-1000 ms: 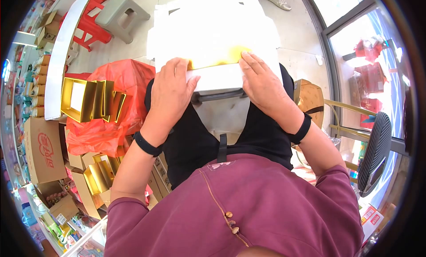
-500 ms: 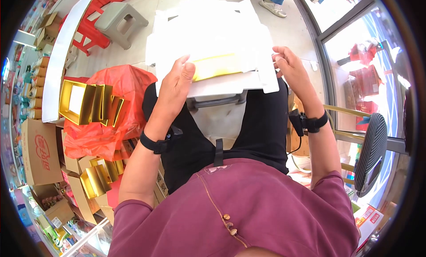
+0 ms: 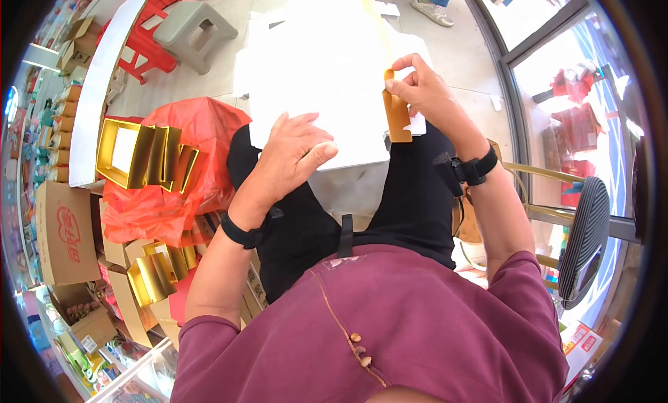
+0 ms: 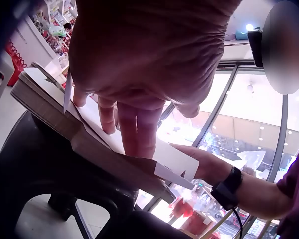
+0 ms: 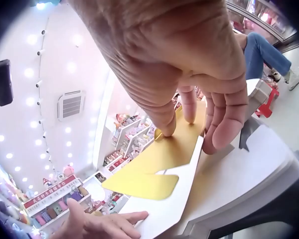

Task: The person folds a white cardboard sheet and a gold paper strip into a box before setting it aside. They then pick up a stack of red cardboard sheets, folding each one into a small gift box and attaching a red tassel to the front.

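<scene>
A flat cardboard box blank point(image 3: 320, 69), glaring white on its upper face, lies in front of the person's knees. Along its right side a gold flap point(image 3: 396, 117) is folded up. My right hand point(image 3: 421, 90) pinches this flap between thumb and fingers; the right wrist view shows the gold flap point(image 5: 174, 149) with fingertips on it. My left hand point(image 3: 296, 152) is over the blank's near left part, fingers extended. In the left wrist view its fingers point(image 4: 139, 127) reach down onto the blank, above a thick stack of cardboard point(image 4: 50, 102).
A dark stool point(image 4: 65, 169) bears the stack. To the left, gold box frames point(image 3: 125, 156) sit on a red plastic bag point(image 3: 209, 124), with cartons point(image 3: 66, 236) beside them. Beyond are a grey stool point(image 3: 195, 30) and another person's shoe point(image 3: 433, 10). A striped chair back point(image 3: 584, 243) is at right.
Both hands pressed the gold fold at the near edge, then moved apart. The blank has turned, bringing a gold flap to the right side, where my right hand now pinches it.
</scene>
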`<state>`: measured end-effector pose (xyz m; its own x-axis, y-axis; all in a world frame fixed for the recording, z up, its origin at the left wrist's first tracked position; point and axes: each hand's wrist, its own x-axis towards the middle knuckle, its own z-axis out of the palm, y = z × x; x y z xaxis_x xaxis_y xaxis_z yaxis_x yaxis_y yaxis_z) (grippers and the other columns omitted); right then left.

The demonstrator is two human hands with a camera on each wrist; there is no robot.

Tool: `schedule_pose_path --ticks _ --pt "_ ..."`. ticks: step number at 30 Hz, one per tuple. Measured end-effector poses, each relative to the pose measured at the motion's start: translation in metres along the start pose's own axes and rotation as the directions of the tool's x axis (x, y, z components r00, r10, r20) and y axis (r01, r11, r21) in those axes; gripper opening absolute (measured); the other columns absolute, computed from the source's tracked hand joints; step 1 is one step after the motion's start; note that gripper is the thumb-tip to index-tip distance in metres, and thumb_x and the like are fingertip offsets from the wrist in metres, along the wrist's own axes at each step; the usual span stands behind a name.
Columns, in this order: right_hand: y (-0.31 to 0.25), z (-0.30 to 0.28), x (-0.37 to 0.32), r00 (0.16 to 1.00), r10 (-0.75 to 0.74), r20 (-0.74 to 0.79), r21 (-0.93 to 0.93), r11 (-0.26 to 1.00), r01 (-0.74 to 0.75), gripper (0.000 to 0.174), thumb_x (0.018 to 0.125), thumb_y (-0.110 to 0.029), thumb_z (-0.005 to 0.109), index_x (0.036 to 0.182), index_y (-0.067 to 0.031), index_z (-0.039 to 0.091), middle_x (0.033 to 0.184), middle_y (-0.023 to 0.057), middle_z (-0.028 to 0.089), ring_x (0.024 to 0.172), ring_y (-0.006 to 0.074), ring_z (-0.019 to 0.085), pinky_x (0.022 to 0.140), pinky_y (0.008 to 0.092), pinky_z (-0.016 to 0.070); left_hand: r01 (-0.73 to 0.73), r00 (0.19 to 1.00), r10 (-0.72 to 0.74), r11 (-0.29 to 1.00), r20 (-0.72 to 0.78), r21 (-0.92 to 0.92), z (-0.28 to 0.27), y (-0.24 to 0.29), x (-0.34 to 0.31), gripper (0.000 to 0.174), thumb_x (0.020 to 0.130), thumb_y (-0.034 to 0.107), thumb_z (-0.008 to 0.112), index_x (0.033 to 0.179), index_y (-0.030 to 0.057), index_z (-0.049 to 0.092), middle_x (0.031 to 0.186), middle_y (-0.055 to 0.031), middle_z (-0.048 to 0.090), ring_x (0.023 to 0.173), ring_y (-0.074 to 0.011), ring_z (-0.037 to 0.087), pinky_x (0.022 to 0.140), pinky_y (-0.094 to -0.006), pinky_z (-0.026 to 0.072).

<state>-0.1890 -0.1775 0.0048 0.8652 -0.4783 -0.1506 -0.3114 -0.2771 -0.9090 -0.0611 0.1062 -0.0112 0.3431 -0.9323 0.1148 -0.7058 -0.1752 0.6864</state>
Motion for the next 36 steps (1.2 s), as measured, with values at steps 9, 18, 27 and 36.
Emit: schedule_pose_path --ticks 9,18,27,36 --pt "0.017 0.017 0.009 0.989 -0.139 -0.059 -0.23 0.966 0.122 0.028 0.093 -0.017 0.072 0.113 -0.0034 0.058 0.071 0.0046 0.046 0.067 0.017 0.047 0.064 0.0356 0.0421 0.246 0.848 -0.293 0.956 -0.441 -0.162 -0.044 -0.054 -0.01 0.045 0.112 0.036 0.054 0.128 -0.0039 0.066 0.136 -0.0226 0.063 0.137 -0.0363 0.054 0.118 -0.0431 0.0376" --pt "0.015 0.01 0.0 0.981 -0.19 0.037 -0.15 0.969 0.194 0.023 0.098 -0.013 0.055 0.118 -0.0037 0.064 0.076 -0.0008 0.053 0.068 0.0087 0.05 0.06 0.0279 0.0442 0.152 0.979 -0.162 0.984 -0.121 -0.092 -0.033 -0.023 0.003 0.038 0.107 0.014 0.052 0.141 0.0015 0.063 0.122 -0.0124 0.066 0.122 -0.0222 0.059 0.107 -0.0343 0.045" --pt "0.004 -0.022 -0.034 0.926 -0.078 0.37 -0.209 0.964 0.165 0.049 0.093 -0.012 0.058 0.142 -0.0082 0.061 0.097 0.0057 0.065 0.077 0.0128 0.057 0.072 0.0294 0.049 0.076 0.993 -0.082 0.994 0.081 0.072 -0.045 -0.009 -0.005 0.049 0.094 0.008 0.061 0.142 0.0027 0.059 0.114 -0.0178 0.061 0.111 -0.0333 0.06 0.1 -0.0398 0.0487" --pt "0.009 -0.003 -0.029 0.937 -0.216 0.274 -0.119 0.959 0.256 0.023 0.099 -0.022 0.068 0.113 -0.0041 0.073 0.089 0.0092 0.067 0.076 0.0195 0.061 0.074 0.0327 0.051 0.069 0.987 -0.057 0.994 -0.149 0.079 -0.02 0.0 0.009 0.019 0.102 0.023 0.07 0.107 0.0048 0.07 0.09 -0.0112 0.06 0.081 -0.0292 0.062 0.074 -0.0382 0.0512"
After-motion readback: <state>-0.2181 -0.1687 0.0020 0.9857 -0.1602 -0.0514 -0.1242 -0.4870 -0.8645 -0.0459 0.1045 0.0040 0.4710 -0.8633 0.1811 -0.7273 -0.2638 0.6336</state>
